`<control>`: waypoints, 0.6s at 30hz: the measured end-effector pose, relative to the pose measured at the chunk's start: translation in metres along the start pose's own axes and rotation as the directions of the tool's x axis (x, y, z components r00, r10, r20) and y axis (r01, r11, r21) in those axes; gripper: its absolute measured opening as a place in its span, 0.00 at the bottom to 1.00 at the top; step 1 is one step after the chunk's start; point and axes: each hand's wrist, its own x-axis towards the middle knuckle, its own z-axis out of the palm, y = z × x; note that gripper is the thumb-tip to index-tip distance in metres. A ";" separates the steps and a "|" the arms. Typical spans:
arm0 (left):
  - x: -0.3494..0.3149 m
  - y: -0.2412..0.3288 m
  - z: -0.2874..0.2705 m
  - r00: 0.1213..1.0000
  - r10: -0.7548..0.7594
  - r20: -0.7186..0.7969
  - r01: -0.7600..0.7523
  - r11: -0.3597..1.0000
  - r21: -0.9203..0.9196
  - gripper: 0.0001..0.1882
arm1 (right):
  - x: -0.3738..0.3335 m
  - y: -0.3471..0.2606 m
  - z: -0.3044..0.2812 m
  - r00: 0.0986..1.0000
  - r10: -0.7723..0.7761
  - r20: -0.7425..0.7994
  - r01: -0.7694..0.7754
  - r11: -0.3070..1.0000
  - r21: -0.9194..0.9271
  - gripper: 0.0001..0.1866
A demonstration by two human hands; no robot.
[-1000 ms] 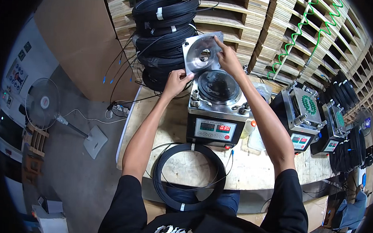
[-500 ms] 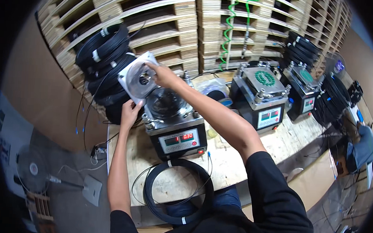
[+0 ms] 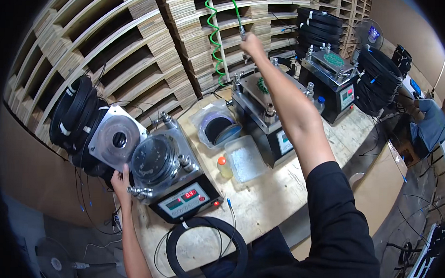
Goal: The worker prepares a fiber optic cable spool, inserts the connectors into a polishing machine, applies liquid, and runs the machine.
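Note:
My left hand [image 3: 120, 180] grips the lower corner of a white square plate [image 3: 102, 142] that carries a translucent disc with a hole in its middle. The plate is tilted up beside the nearest polishing machine [image 3: 180, 197], whose round dark platen [image 3: 153, 158] looks wet. Far forward, my outstretched right hand [image 3: 253, 46] is closed around an air blow gun [image 3: 244, 35] hanging from a green hose [image 3: 235, 4]. Its fingers are partly hidden by the hand itself.
Two more polishing machines [image 3: 267, 126] stand to the right. A bottle with an orange cap [image 3: 224, 169], a plastic tray [image 3: 245, 160] and a bagged dark disc [image 3: 217, 129] lie between. A black cable coil [image 3: 175, 244] overhangs the front edge. Pallets [image 3: 132, 50] rise behind; a person [image 3: 432, 118] sits far right.
My right hand has let go of the plate and reached right to the hanging air blow gun. My left hand keeps hold of the plate. The view has swung right.

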 end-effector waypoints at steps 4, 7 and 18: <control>-0.012 0.015 -0.005 0.997 0.009 -0.071 -0.008 1.000 0.012 0.18 | 0.044 0.037 0.036 0.944 0.286 0.162 -0.262 0.953 -0.154 0.29; -0.015 0.023 0.000 0.995 0.052 -0.089 -0.051 0.999 0.012 0.17 | 0.076 0.062 0.060 0.914 0.360 0.187 -0.344 0.932 -0.110 0.37; -0.019 0.018 -0.019 0.998 -0.007 -0.062 0.010 0.999 0.052 0.18 | 0.073 0.042 0.076 0.961 -0.067 0.267 0.134 0.961 -0.243 0.28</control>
